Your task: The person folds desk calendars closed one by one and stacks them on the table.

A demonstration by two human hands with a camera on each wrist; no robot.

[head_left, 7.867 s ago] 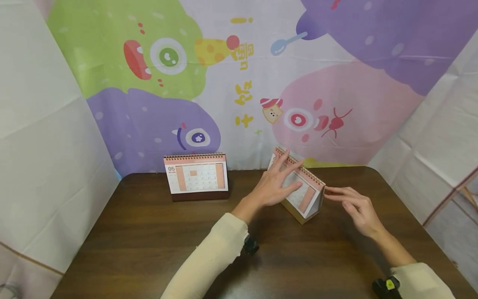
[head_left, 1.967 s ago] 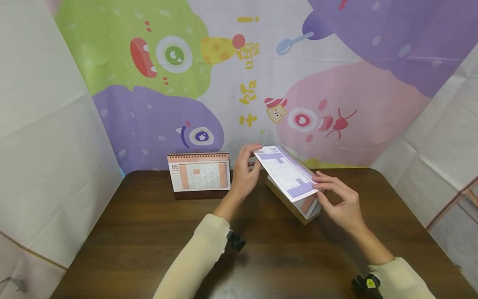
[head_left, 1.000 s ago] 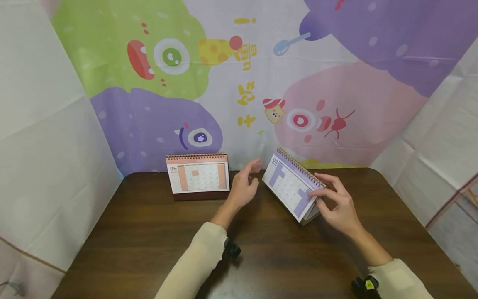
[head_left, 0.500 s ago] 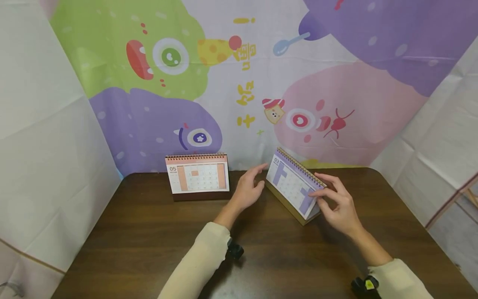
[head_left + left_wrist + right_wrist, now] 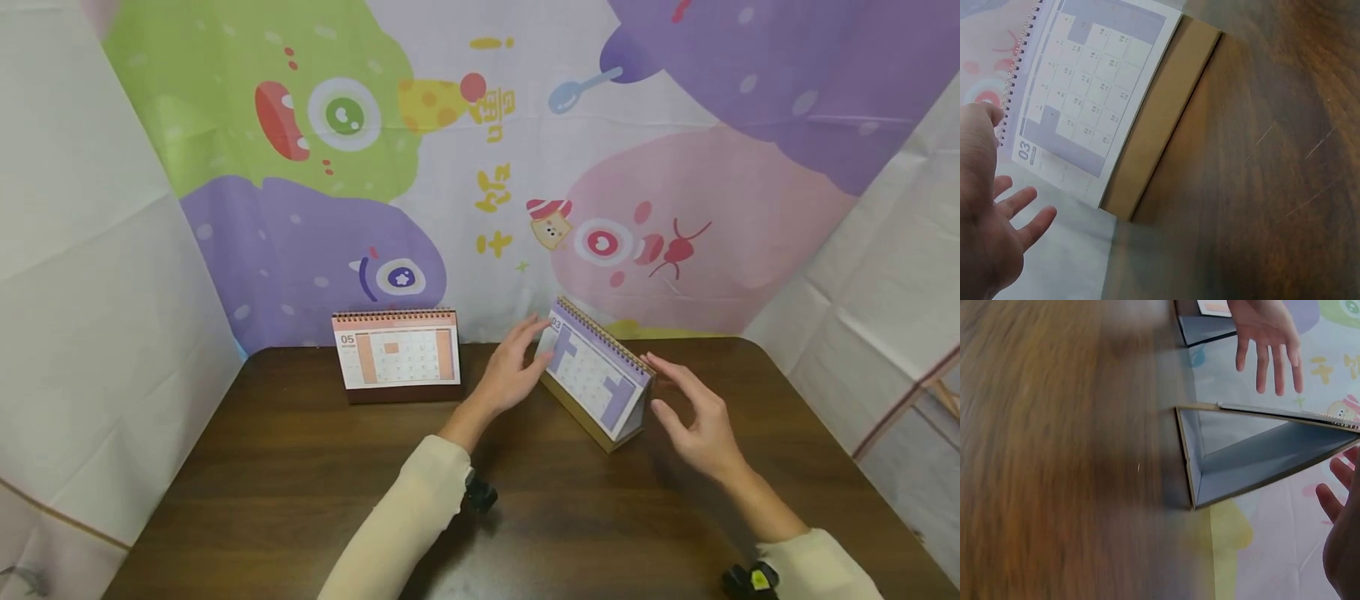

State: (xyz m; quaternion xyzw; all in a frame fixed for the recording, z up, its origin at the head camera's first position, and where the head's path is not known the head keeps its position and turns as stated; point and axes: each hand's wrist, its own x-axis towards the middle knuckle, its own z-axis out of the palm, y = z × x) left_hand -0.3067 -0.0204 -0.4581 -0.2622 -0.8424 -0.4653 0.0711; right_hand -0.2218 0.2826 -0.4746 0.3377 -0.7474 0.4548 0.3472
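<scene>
A spiral-bound desk calendar (image 5: pixel 592 371) stands angled at the right of the table, its purple page marked 03 facing out. My left hand (image 5: pixel 510 367) reaches to its left end, fingers extended and fingertips right at the page's edge. At the opposite end, my right hand (image 5: pixel 697 425) has loosely bent fingers beside the upper corner and holds nothing. In the left wrist view the page lies flat against the tan cardboard stand (image 5: pixel 1160 119). The right wrist view shows the stand's hollow triangular end (image 5: pixel 1241 450), with the fingers just beyond its top.
Another desk calendar (image 5: pixel 405 354), with an orange page marked 05 and a dark base, stands upright to the left. Both are on a dark wooden table (image 5: pixel 570 517). Behind it hangs a cartoon-printed cloth (image 5: pixel 495 292), with white sheets at both sides.
The right calendar's orange page is now covered by the purple one, which both hands held raised earlier. Lately my right hand let go of the page and drew right; my left moved right toward it.
</scene>
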